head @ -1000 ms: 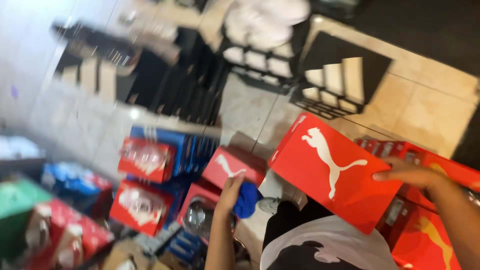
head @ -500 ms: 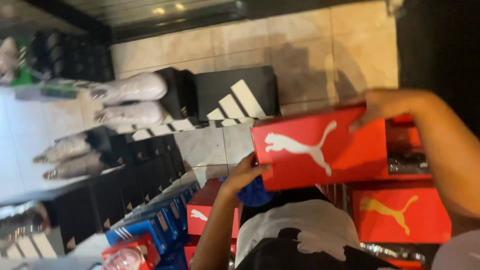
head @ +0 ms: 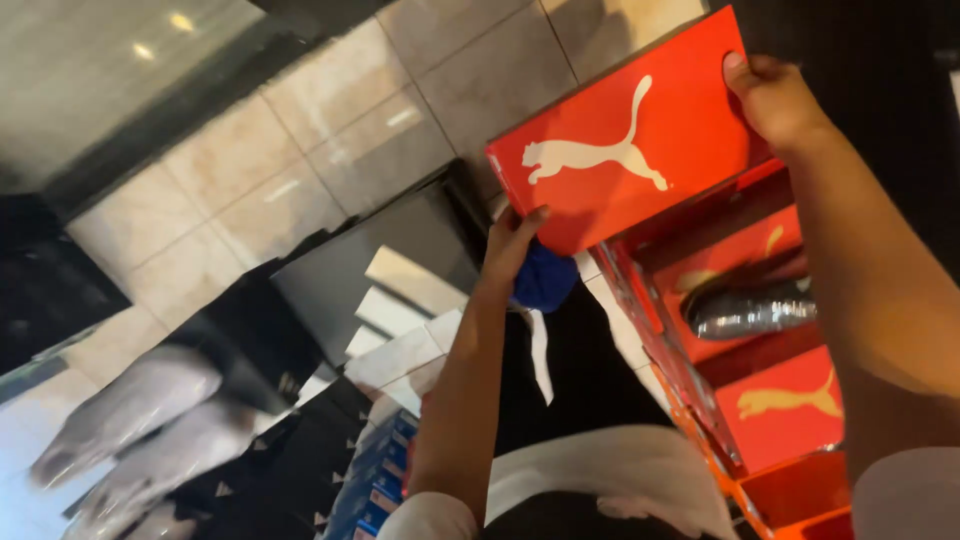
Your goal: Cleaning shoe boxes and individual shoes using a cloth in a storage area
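I hold a red shoebox with a white leaping-cat emblem up high between both hands. My left hand grips its lower left corner and also has a blue cloth tucked under the palm. My right hand grips the box's upper right edge. The box sits above a stack of red shoeboxes at the right.
The red stack shows a shiny dark shoe picture on one box. A large black shoebox with white stripes and more black boxes lie to the left, with blue boxes below. Beige tiled wall behind.
The red box has been lifted higher and tilted, and the view has swung upward. Both hands stay on it.
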